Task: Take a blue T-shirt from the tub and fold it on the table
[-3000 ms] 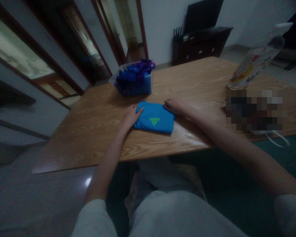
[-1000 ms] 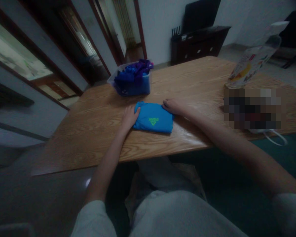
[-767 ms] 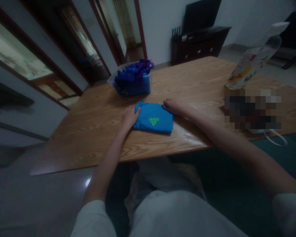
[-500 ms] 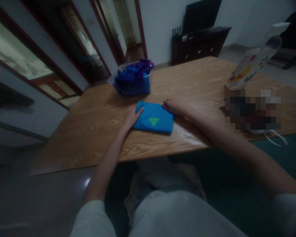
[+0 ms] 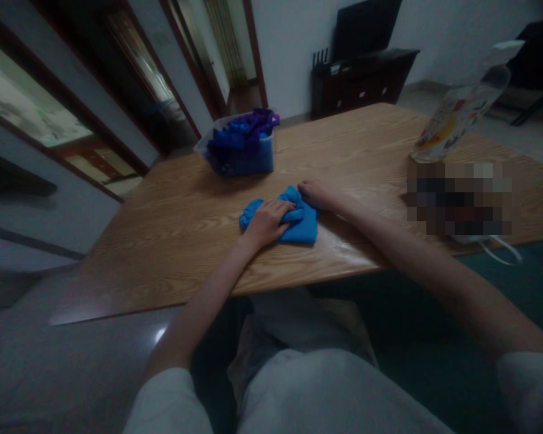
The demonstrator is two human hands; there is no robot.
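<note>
A bright blue cloth [image 5: 304, 232] lies folded on the wooden table in front of me, its left part bunched up. My left hand [image 5: 268, 220] is closed over that bunched part, with gathered fabric showing between thumb and fingers. At the far right corner of the cloth, my right hand [image 5: 315, 194] presses down with curled fingers on the edge. Its fingertips are partly hidden. The logo is no longer visible under the folded-over fabric and my hand.
Behind the cloth stands a clear plastic bin [image 5: 271, 158] full of blue and purple fabric. A transparent bottle [image 5: 457, 117] leans in view at the right, beside a blurred-out item [image 5: 461, 199] with a white strap. The table [image 5: 163, 241] ends just before my lap.
My left hand has moved right from the cloth's left edge, bunching and folding that side over the green logo. My right hand stays at its corner.
</note>
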